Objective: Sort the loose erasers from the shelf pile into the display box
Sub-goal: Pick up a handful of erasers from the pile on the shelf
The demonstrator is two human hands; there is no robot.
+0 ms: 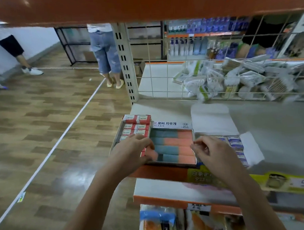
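The display box, white-rimmed with Korean lettering on its back flap, sits on the shelf and holds several rows of pink-and-grey erasers. My left hand rests at the box's left edge, its fingers curled over the pink end of an eraser at the front left. At the right edge, my right hand hovers with the fingers loosely curled, thumb and forefinger close together; nothing shows between them.
A box of red-and-white wrapped erasers stands to the left, a box of blue-and-white ones to the right. A wire grid backs the shelf, with bagged goods behind. Two people stand in the aisle at left.
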